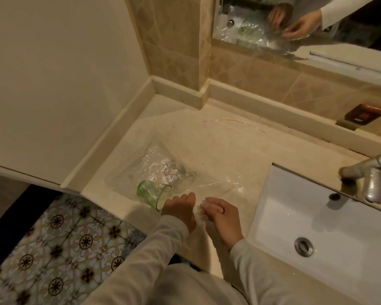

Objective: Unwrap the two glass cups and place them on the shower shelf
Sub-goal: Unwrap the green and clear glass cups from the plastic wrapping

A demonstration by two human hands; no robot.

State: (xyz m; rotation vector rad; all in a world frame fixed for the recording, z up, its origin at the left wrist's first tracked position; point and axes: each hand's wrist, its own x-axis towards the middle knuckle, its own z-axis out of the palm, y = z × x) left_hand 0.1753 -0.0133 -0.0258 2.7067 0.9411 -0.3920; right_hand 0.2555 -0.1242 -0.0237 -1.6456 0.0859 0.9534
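A green-tinted glass cup lies on its side on the beige counter, its open mouth toward my left hand. A second, clear cup lies just behind it, partly under crinkled bubble wrap. A clear plastic sheet spreads from the cups toward my hands. My left hand rests at the counter's front edge beside the green cup's rim, fingers curled. My right hand pinches the near end of the plastic wrap.
A white sink with a metal drain sits to the right, a chrome faucet above it. A mirror on the tiled wall reflects my hands. A brown soap dish rests on the back ledge. Patterned floor tiles lie left below.
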